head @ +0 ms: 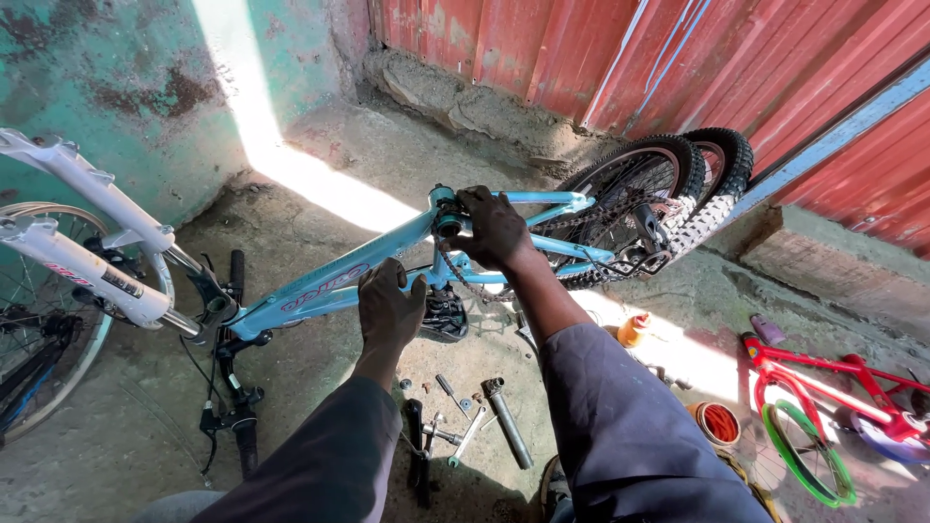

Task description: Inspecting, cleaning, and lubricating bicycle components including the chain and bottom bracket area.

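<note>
Left hand (389, 308) grips the blue bicycle frame (320, 291); right hand (494, 228) clasps its bottom bracket (447, 225).

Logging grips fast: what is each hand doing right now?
Left hand: closed around the light blue bike frame.
Right hand: closed over the frame's bottom bracket; anything held inside is hidden.

Upturned blue bike frame (320, 291) is blocking the middle, left to right. Loose tools (465, 416) are cluttering the floor just near of it, between the sleeves. Rear wheel (630, 203) is filling the far right, fork (87, 242) and front wheel (39, 329) the left. Small red bike (823, 397) is crowding the near right. Bare sunlit concrete (320, 174) is lying open beyond the frame.
</note>
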